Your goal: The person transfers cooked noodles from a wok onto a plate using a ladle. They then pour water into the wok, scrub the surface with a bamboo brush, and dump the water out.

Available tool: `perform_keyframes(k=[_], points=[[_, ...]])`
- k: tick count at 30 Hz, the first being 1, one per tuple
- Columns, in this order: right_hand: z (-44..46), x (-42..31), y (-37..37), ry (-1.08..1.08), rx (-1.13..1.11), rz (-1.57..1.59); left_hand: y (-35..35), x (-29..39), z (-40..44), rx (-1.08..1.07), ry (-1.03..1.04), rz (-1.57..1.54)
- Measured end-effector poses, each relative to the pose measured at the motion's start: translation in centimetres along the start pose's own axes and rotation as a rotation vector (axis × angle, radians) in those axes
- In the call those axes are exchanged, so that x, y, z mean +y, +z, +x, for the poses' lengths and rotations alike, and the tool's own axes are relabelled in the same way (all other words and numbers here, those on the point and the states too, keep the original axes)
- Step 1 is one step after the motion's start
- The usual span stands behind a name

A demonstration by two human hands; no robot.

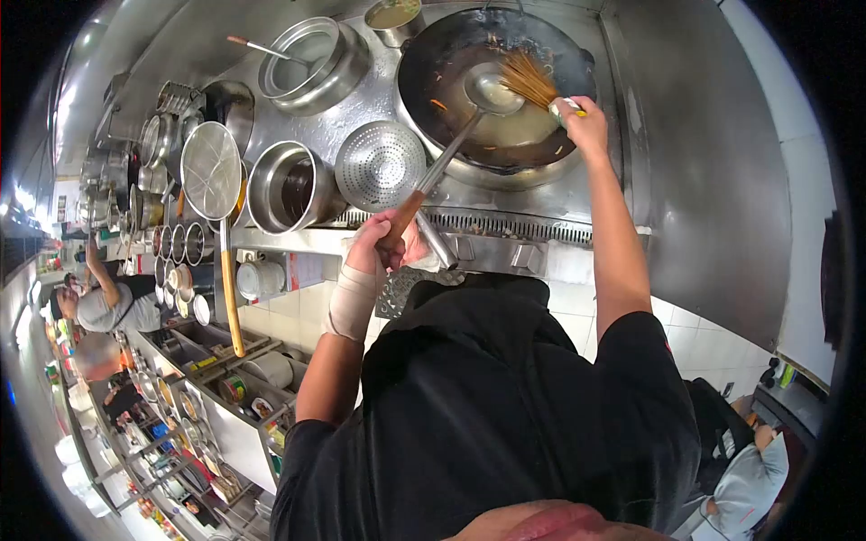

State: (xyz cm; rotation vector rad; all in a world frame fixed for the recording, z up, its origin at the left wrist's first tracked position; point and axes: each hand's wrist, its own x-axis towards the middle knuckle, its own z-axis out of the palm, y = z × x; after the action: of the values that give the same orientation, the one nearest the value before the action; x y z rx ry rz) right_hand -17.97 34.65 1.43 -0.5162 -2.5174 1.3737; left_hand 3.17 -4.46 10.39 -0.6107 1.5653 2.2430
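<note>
My left hand (379, 243), its wrist wrapped in a beige bandage (352, 299), is closed round the wooden handle of a long ladle (448, 155). The ladle's bowl is over the dark wok (424, 77), close to the middle. Cloudy brownish liquid (505, 144) with a few orange bits lies in the wok, and some steam rises at the back. My right hand (585, 124) grips a bamboo wok brush (529, 79) by its wrapped end. The brush's bristles point left, right beside the ladle bowl; whether they touch it I cannot tell.
Left of the wok are a perforated strainer (381, 166), a steel pot (281, 191), a larger pot (347, 74) with a ladle in it, and a small pot (394, 20). A mesh skimmer (212, 171) hangs further left. A steel wall (695, 162) bounds the right. Other people (122, 307) stand farther off.
</note>
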Motion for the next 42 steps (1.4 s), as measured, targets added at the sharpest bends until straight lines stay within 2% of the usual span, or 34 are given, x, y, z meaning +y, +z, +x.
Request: perform_keyframes(k=[2, 5, 7, 9, 12, 15, 16, 17, 18, 20, 21, 22, 23, 25, 29, 30, 33, 34, 37, 38, 39, 41, 42], points=[[0.2, 0.6, 0.1, 0.055, -0.073, 0.048, -0.7, -0.6, 0.9, -0.032, -0.069, -0.024], [-0.6, -0.5, -1.4, 0.113, -0.165, 0.094, -1.2, -1.2, 2.8, -0.056, -0.286, -0.062], [-0.8, -0.6, -1.8, 0.093, -0.167, 0.105, -0.8, -2.0, 3.9, -0.046, -0.299, 0.014], [-1.2, -0.1, -2.3, 0.063, -0.065, 0.188, -0.6, -1.8, 4.4, -0.134, -0.256, 0.1], [-2.2, 0.0, -2.9, 0.016, 0.093, 0.397, 0.6, -1.5, 3.8, -0.063, -0.018, 0.422], [-3.1, -0.9, -4.8, -0.011, 0.172, 0.538, 0.2, -0.9, 2.2, 0.206, 0.638, 1.602], [-3.4, -1.6, -5.4, -0.02, 0.191, 0.571, 0.0, -0.6, 1.7, 0.21, 0.744, 1.578], [-3.8, -2.2, -6.0, -0.028, 0.208, 0.603, -0.2, 0.1, 1.4, 0.193, 0.616, 1.676], [-4.1, -3.0, -6.8, -0.012, 0.183, 0.6, -0.7, 0.2, 1.3, 0.176, 0.677, 1.653], [-4.5, -3.5, -7.2, -0.136, 0.163, 0.553, -2.2, -0.6, 2.0, 0.159, 0.805, 1.676], [-4.6, -3.6, -7.3, -0.198, 0.15, 0.53, -2.3, -1.0, 2.0, 0.157, 0.757, 1.678], [-4.8, -3.8, -7.2, -0.35, 0.147, 0.368, -2.5, -1.2, 1.8, 0.155, 0.709, 1.681], [-5.3, -4.1, -6.9, -0.358, 0.076, 0.314, -2.5, -1.4, 1.7, 0.153, 0.661, 1.685], [-4.9, -3.4, -6.2, -0.172, -0.086, 0.066, -2.3, -1.7, 1.5, 0.132, 0.57, 1.704], [-1.7, -0.3, -6.5, -0.079, 0.15, -0.078, -3.1, -3.0, 2.0, 0.143, 0.449, 1.679], [-1.8, -0.7, -6.4, -0.101, 0.157, 0.087, -3.0, -3.3, 1.9, 0.143, 0.447, 1.66], [-4.1, -2.3, -5.4, -0.221, 0.105, 0.168, -2.3, -3.1, 2.1, 0.146, 0.398, 1.652], [-4.3, -1.6, -4.6, -0.187, 0.051, 0.134, -2.4, -3.1, 2.2, 0.156, 0.393, 1.667], [-3.3, -1.2, -5.3, -0.055, 0.183, -0.062, -3.3, -3.2, 2.2, 0.16, 0.452, 1.645], [-2.3, 0.4, -5.4, -0.084, 0.215, 0.039, -3.7, -3.4, 2.0, 0.156, 0.473, 1.629], [-3.1, -1.1, -6.3, -0.057, 0.207, 0.18, -3.7, -3.4, 1.8, 0.157, 0.426, 1.601], [-4.4, -2.5, -6.6, -0.128, 0.235, 0.307, -3.1, -3.2, 1.7, 0.15, 0.341, 1.542], [-4.5, -1.7, -5.9, -0.17, 0.2, 0.269, -3.7, -3.7, 2.1, 0.143, 0.363, 1.54]])
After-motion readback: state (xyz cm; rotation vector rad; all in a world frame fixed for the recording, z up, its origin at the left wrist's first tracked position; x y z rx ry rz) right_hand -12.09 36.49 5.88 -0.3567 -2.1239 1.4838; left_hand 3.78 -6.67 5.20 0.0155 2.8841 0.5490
